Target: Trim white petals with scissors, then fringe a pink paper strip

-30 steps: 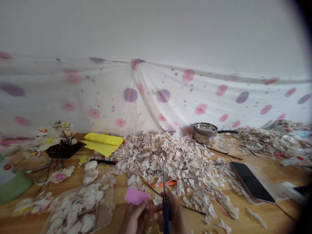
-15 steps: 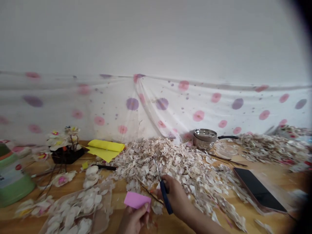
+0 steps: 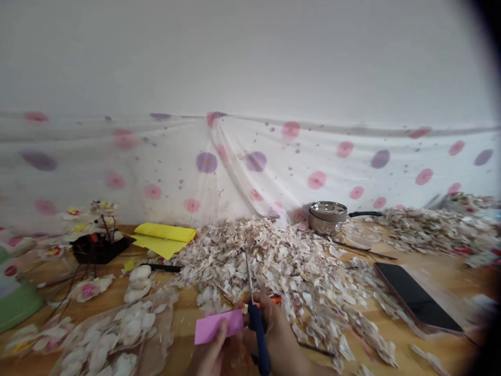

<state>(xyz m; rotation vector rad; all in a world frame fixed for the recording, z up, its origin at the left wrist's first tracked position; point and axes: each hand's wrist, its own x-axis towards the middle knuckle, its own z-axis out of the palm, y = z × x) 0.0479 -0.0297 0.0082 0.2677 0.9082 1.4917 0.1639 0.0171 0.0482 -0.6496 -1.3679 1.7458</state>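
Note:
My left hand pinches a small pink paper rectangle at the bottom centre, thumb on top. Beside it my right hand grips blue-handled scissors, blades together and pointing up and away, right at the paper's right edge. Both hands hover over a wooden table. Behind them lies a large heap of pale petal-like scraps. An orange tool peeks out just past my right hand.
A clear tray of white petals sits at left, a black pot with artificial flowers and yellow paper behind it, a green container at far left. Steel bowls and a dark phone lie at right. A dotted cloth hangs behind.
My right hand has drawn the scissors back from the scrap heap to the pink paper's edge. My left hand raised the paper slightly toward them.

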